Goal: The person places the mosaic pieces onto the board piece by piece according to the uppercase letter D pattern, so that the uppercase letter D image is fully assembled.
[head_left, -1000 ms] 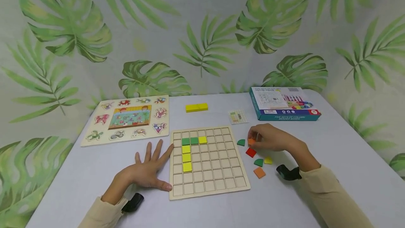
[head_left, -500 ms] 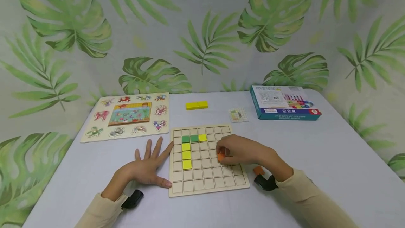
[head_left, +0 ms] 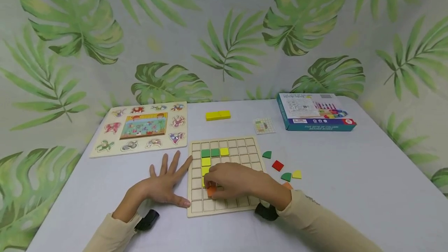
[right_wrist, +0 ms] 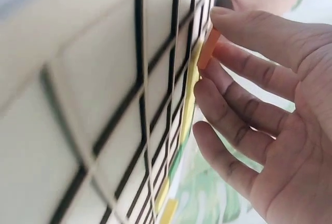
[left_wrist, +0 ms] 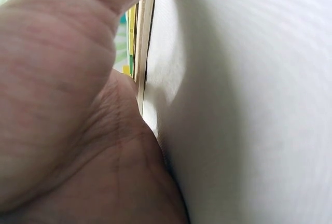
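A square wooden grid board [head_left: 224, 213] lies in the middle of the table. Green tiles [head_left: 215, 152] and yellow tiles [head_left: 206, 161] fill part of one row and one column near its left side. My right hand [head_left: 234, 180] pinches an orange square tile [head_left: 211, 192] between thumb and fingers, low over the board just below the yellow column. In the right wrist view the orange tile [right_wrist: 208, 47] stands on edge, right beside the yellow tiles [right_wrist: 190, 94]. My left hand [head_left: 161, 184] rests flat with fingers spread, thumb and forefinger at the board's left edge.
Right of the board lie a red tile [head_left: 278, 165], green quarter-round pieces [head_left: 267, 154], a yellow piece [head_left: 296, 174] and an orange tile [head_left: 287, 185], partly hidden. Behind are a pattern card [head_left: 264, 126], a yellow block [head_left: 218, 115], a boxed toy [head_left: 316, 112] and an animal puzzle board [head_left: 140, 151].
My right hand has taken the orange tile from the loose pieces at the right and carried it left across the board to its lower left. My left hand has stayed put.
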Demonstrator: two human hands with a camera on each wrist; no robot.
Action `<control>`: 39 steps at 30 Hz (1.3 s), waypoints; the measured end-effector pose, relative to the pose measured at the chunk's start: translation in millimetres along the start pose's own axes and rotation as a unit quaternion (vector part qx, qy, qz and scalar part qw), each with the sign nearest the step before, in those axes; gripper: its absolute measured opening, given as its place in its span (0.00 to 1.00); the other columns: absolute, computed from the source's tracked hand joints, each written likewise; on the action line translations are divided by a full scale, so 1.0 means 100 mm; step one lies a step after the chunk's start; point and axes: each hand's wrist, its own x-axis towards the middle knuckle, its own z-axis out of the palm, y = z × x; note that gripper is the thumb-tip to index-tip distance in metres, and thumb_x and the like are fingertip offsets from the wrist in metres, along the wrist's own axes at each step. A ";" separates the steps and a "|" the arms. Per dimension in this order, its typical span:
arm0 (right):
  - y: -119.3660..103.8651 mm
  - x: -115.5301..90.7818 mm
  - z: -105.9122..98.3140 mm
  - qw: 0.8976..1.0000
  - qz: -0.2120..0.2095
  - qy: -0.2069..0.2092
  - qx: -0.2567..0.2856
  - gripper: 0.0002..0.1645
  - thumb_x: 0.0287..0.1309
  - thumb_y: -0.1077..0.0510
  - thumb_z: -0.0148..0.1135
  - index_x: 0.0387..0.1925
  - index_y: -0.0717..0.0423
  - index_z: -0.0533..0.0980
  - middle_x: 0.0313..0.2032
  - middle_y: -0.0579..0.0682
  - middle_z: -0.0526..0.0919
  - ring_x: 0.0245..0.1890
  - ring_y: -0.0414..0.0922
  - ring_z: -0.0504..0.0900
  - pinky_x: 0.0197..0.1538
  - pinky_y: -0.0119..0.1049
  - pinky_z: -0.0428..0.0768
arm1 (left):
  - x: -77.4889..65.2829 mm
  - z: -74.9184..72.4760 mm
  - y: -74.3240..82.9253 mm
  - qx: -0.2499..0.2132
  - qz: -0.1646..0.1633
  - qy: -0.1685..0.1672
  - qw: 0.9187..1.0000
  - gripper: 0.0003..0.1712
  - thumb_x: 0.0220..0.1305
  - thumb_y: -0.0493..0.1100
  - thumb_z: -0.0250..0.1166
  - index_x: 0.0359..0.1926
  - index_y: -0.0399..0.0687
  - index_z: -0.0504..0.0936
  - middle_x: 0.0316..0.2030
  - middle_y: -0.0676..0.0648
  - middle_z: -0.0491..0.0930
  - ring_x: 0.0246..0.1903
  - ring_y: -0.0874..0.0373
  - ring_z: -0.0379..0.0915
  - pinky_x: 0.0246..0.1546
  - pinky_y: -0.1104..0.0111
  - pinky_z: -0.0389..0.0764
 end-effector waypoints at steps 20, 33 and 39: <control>-0.19 0.24 -0.02 0.991 0.133 -0.013 -0.006 0.37 0.44 0.42 0.81 0.55 0.44 0.75 0.39 0.39 0.77 0.32 0.37 0.74 0.36 0.33 0.76 | -0.04 0.00 -0.01 -0.011 0.002 0.008 1.000 0.75 0.45 0.72 0.73 0.81 0.55 0.35 0.77 0.32 0.18 0.71 0.24 0.07 0.56 0.21 0.22; -0.22 -0.10 0.14 0.998 0.052 0.007 -0.041 0.35 0.63 0.46 0.68 0.68 0.41 0.67 0.59 0.43 0.73 0.49 0.38 0.74 0.49 0.30 0.79 | -0.04 0.04 -0.03 -0.024 0.001 0.005 1.000 0.75 0.45 0.73 0.73 0.81 0.54 0.36 0.77 0.32 0.18 0.70 0.24 0.06 0.56 0.21 0.21; -0.04 -0.51 0.09 0.999 0.035 0.008 -0.010 0.26 0.66 0.49 0.65 0.64 0.39 0.73 0.61 0.41 0.73 0.57 0.41 0.72 0.57 0.34 0.78 | -0.03 0.00 0.01 -0.008 0.005 0.003 1.000 0.75 0.46 0.72 0.73 0.81 0.55 0.35 0.77 0.32 0.18 0.71 0.25 0.07 0.56 0.21 0.22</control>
